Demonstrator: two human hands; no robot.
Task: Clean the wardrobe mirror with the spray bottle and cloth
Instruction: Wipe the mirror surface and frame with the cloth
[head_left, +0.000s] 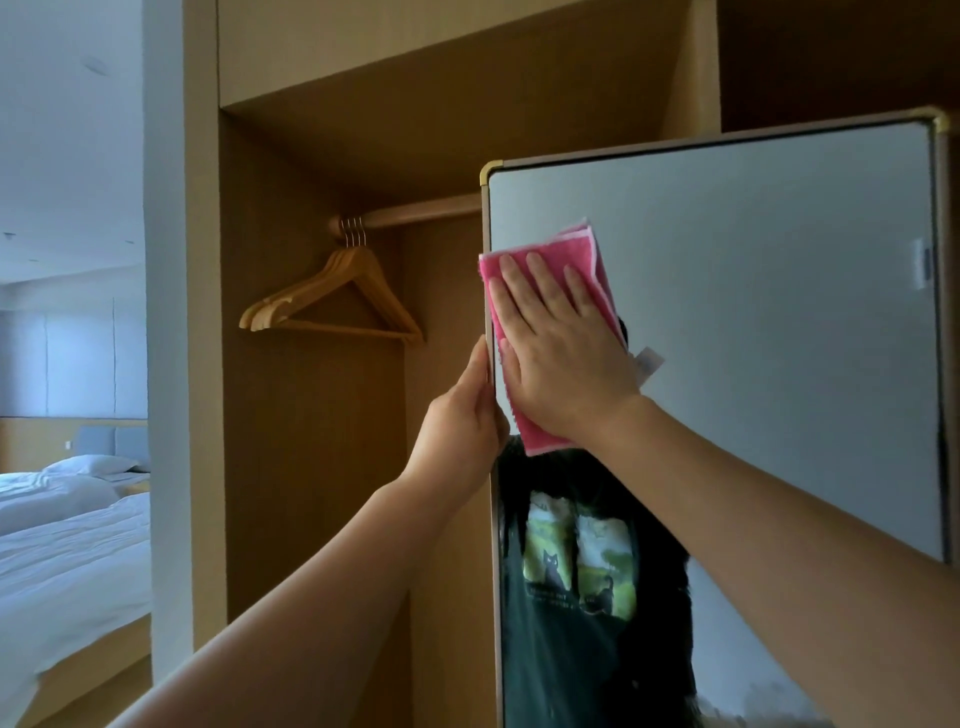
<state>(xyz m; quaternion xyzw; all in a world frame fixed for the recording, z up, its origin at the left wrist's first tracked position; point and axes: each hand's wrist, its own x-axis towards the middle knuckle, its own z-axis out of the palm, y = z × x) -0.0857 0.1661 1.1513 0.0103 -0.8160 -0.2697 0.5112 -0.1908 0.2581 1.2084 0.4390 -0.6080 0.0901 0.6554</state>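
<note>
the right hand (563, 358) presses the pink cloth (540, 332) flat, fingers spread, against the upper left of the mirror (753, 312); the left hand (460, 421) fingers grip the mirror's left edge.

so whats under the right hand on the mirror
A folded pink cloth, pressed flat against the mirror by the right hand. The cloth's middle and the glass behind it are covered, so not visible.

- no text can be read anywhere.
- the shirt (576, 566) reflected in the mirror (753, 270) carries small lettering under its cat print, too blurred to read.
- the cloth (550, 260) has a tag, illegible.
</note>
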